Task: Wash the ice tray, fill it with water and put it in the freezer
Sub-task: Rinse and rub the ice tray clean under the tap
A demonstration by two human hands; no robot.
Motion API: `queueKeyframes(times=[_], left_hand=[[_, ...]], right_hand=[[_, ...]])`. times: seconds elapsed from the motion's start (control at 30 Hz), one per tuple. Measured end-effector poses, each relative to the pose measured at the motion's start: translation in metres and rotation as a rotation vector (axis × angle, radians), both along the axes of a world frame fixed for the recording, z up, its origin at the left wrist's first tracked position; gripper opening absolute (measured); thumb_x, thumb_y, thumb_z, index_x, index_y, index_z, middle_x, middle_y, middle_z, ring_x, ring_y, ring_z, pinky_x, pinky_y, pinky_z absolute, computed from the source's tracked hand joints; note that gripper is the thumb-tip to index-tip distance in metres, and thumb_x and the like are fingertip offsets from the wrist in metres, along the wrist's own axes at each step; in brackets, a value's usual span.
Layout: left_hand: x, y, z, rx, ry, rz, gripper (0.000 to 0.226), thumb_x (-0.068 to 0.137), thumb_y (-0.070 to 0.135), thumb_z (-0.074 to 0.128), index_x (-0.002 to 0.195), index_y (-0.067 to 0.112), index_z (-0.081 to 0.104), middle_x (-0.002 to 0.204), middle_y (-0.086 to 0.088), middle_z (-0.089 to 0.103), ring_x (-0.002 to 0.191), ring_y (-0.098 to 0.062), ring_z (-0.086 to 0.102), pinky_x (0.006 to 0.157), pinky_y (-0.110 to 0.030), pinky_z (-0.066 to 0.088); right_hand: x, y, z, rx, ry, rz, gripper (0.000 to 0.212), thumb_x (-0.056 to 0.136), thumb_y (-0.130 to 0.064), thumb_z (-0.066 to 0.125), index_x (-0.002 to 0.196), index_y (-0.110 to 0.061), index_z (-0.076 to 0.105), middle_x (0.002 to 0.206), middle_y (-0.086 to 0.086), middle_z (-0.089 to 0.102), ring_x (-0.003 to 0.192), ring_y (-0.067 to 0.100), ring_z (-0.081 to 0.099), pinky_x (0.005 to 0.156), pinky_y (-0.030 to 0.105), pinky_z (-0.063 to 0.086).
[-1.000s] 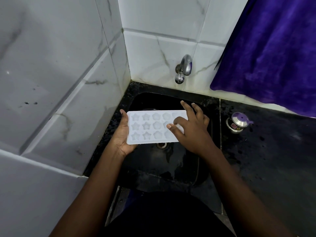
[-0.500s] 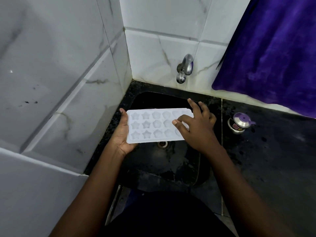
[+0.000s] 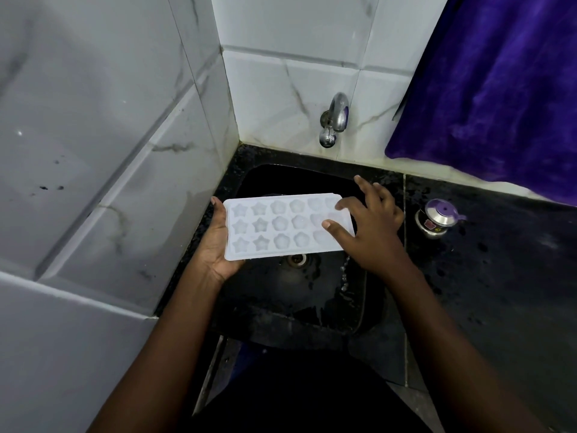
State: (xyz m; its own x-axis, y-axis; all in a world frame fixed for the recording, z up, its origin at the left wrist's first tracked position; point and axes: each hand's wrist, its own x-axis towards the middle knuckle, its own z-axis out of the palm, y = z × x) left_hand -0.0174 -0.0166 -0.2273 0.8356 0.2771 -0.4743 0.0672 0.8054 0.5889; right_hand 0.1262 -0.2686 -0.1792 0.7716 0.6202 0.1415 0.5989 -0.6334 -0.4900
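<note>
Holding: left hand (image 3: 218,248) grips the ice tray (image 3: 281,228) by its left end.
Right hand (image 3: 371,235): fingers spread, touching the tray's right end.
Surface: wet black tabletop (image 3: 499,276) right of the fingers; sink (image 3: 281,326) beneath them.
Room: white tiled walls (image 3: 93,120); tap (image 3: 334,120) beyond the fingers.

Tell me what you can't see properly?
Head view:
Right end of the white plastic ice tray: covered by the right hand.
Fingers of the left hand: hidden under the tray.
Purple cloth: cut off by the top and right edges.
Red label on the small steel pot: too small to read.
</note>
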Motion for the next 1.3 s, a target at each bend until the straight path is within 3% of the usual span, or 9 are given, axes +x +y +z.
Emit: queueKeyframes(times=[0.1, 0.27, 0.4, 0.63, 0.8, 0.9, 1.03, 1.13, 1.3], left_hand=[[-0.002, -0.001, 0.002, 0.003, -0.010, -0.006, 0.098, 0.093, 0.089, 0.030, 0.151, 0.014, 0.058, 0.149, -0.019, 0.063, 0.133, -0.039, 0.064, 0.092, -0.057, 0.062], [0.002, -0.008, 0.005, 0.003, -0.025, -0.023, 0.098, 0.092, 0.089, 0.028, 0.138, 0.015, 0.073, 0.146, -0.018, 0.066, 0.130, -0.038, 0.067, 0.089, -0.055, 0.063], [0.000, -0.009, 0.004, 0.019, -0.035, -0.037, 0.100, 0.091, 0.090, 0.029, 0.148, 0.015, 0.062, 0.150, -0.018, 0.063, 0.134, -0.038, 0.064, 0.094, -0.057, 0.061], [0.004, -0.010, 0.004, 0.026, -0.050, -0.047, 0.094, 0.090, 0.090, 0.032, 0.133, 0.018, 0.076, 0.145, -0.017, 0.066, 0.131, -0.037, 0.066, 0.091, -0.054, 0.062], [0.004, -0.018, 0.006, 0.032, -0.010, -0.038, 0.097, 0.091, 0.090, 0.029, 0.139, 0.018, 0.072, 0.146, -0.017, 0.066, 0.130, -0.037, 0.067, 0.089, -0.055, 0.063], [0.004, -0.022, 0.007, 0.026, 0.007, -0.024, 0.099, 0.091, 0.090, 0.028, 0.147, 0.016, 0.062, 0.145, -0.017, 0.067, 0.129, -0.037, 0.068, 0.090, -0.055, 0.063], [0.004, -0.023, 0.011, 0.054, 0.015, -0.044, 0.100, 0.092, 0.090, 0.022, 0.150, 0.016, 0.059, 0.148, -0.017, 0.065, 0.133, -0.037, 0.065, 0.097, -0.056, 0.060], [0.003, -0.025, 0.011, 0.053, 0.004, -0.041, 0.098, 0.093, 0.089, 0.025, 0.141, 0.016, 0.068, 0.146, -0.018, 0.066, 0.130, -0.037, 0.067, 0.090, -0.055, 0.063], [0.001, -0.022, 0.009, 0.039, -0.008, -0.017, 0.095, 0.093, 0.089, 0.027, 0.132, 0.019, 0.077, 0.144, -0.017, 0.068, 0.127, -0.036, 0.069, 0.086, -0.052, 0.064]], right_hand=[[0.002, -0.010, -0.001, -0.024, -0.031, 0.013, 0.037, 0.090, -0.072, 0.053, 0.107, -0.040, 0.064, 0.175, -0.005, 0.017, 0.159, 0.024, 0.004, 0.117, 0.057, 0.012], [-0.003, -0.014, -0.002, -0.144, 0.018, 0.043, 0.048, 0.094, -0.077, 0.051, 0.123, -0.045, 0.071, 0.177, -0.006, 0.010, 0.160, 0.024, -0.002, 0.119, 0.056, 0.009], [-0.001, -0.017, 0.000, -0.122, -0.033, 0.009, 0.035, 0.099, -0.067, 0.053, 0.115, -0.045, 0.074, 0.176, -0.004, 0.013, 0.160, 0.027, 0.000, 0.119, 0.058, 0.008], [-0.001, -0.017, 0.000, -0.185, -0.039, 0.001, 0.041, 0.099, -0.069, 0.049, 0.123, -0.043, 0.070, 0.176, -0.002, 0.011, 0.160, 0.027, 0.000, 0.119, 0.057, 0.009], [-0.004, -0.015, -0.002, -0.160, -0.005, 0.020, 0.043, 0.099, -0.071, 0.048, 0.106, -0.037, 0.073, 0.176, -0.003, 0.013, 0.159, 0.026, 0.000, 0.118, 0.058, 0.009], [-0.003, -0.015, 0.000, -0.158, 0.019, 0.006, 0.043, 0.099, -0.071, 0.047, 0.109, -0.038, 0.073, 0.176, -0.004, 0.011, 0.159, 0.023, -0.002, 0.119, 0.059, 0.009], [-0.002, -0.017, 0.001, -0.186, 0.038, 0.009, 0.052, 0.098, -0.077, 0.039, 0.110, -0.041, 0.076, 0.176, -0.005, 0.011, 0.158, 0.021, -0.005, 0.118, 0.054, 0.002], [0.001, -0.019, 0.002, -0.206, -0.007, -0.006, 0.055, 0.098, -0.077, 0.035, 0.109, -0.043, 0.077, 0.176, -0.003, 0.011, 0.159, 0.024, -0.004, 0.116, 0.045, -0.004], [0.000, -0.019, 0.003, -0.187, -0.031, -0.017, 0.052, 0.099, -0.075, 0.035, 0.110, -0.043, 0.074, 0.176, -0.003, 0.013, 0.159, 0.025, -0.003, 0.115, 0.044, -0.004]])
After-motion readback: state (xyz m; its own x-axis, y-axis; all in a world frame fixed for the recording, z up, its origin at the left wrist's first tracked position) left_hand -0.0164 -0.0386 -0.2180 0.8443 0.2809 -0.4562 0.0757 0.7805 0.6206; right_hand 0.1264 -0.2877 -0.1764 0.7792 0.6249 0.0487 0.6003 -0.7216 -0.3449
